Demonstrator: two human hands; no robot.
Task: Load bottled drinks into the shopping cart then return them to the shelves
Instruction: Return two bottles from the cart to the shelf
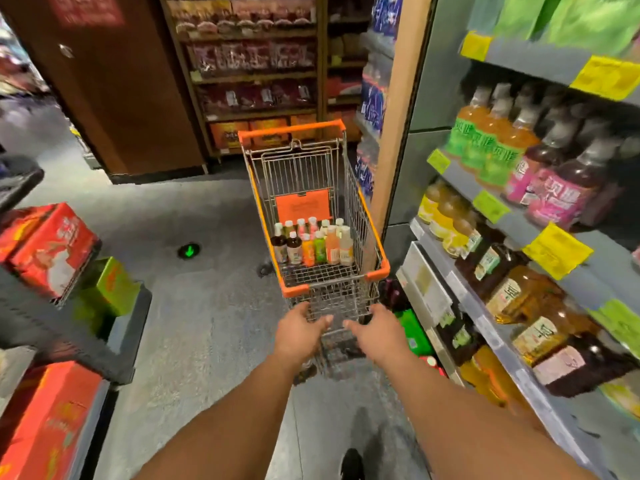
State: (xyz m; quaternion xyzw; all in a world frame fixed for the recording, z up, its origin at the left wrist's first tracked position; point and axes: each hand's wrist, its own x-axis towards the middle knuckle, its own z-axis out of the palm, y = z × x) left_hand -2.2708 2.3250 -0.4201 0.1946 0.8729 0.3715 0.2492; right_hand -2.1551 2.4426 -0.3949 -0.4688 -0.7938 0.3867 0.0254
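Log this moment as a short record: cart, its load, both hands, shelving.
cart: orange-trimmed wire shopping cart in the aisle
load: bottles standing upright at the basket's far end
left hand: open, at the cart's near end
right hand: open, at the cart's near end
shelves: to the right, stocked with bottled drinks

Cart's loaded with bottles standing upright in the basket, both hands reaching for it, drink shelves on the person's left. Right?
Not quite: the drink shelves stand on the person's right, not the left; red cartons are on the left. The rest holds in the head view: bottles stand upright in the cart, and the left hand and right hand both reach toward its near end.
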